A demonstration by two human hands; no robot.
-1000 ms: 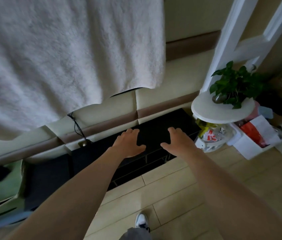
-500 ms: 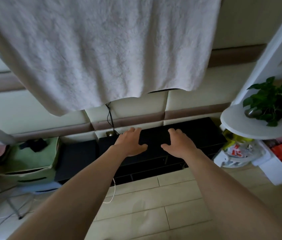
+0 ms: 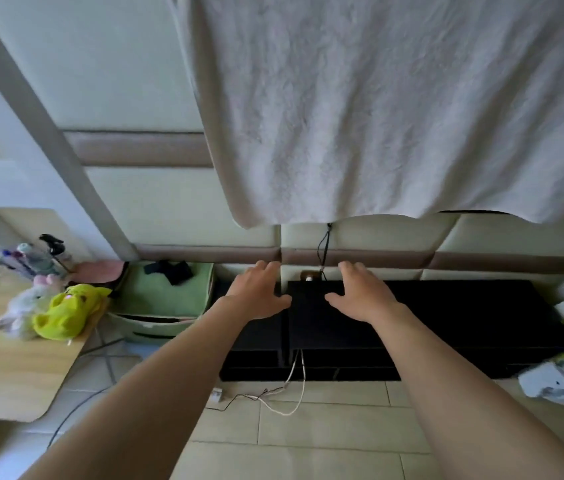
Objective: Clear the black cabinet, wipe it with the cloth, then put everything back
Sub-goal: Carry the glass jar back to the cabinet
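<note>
With fingers spread and empty, the left hand (image 3: 259, 293) and right hand (image 3: 360, 296) reach over the black cabinet (image 3: 453, 315)'s left end.

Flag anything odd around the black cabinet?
White cable trails out of the cabinet front and loops loose on the floor, a likely snag when wiping. Left hand and right hand are open, holding no cloth.

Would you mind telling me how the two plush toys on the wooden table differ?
The yellow-green plush is bright and lies at the right edge of the wooden table; the white plush is pale with some pink and lies to its left. The yellow-green plush looks bulkier than the white plush. Both lie side by side on the table.
</note>
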